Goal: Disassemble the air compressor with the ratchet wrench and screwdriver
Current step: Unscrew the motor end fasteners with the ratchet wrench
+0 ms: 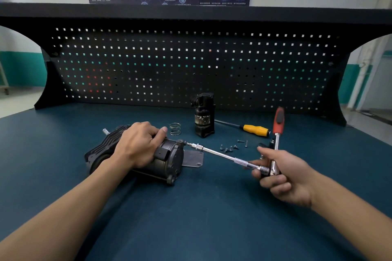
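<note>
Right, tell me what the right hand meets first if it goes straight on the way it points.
The right hand points along the extension of the ratchet wrench toward the air compressor, so probably its end cap first, though depth is unclear.

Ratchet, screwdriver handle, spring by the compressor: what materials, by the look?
Ratchet: shiny silver shank and extension, likely chromed steel; the red and black grip looks like rubber or plastic.
Screwdriver handle: glossy yellow with a black end, probably moulded plastic.
Spring: bare grey wire coils with a dull sheen, likely steel.
</note>
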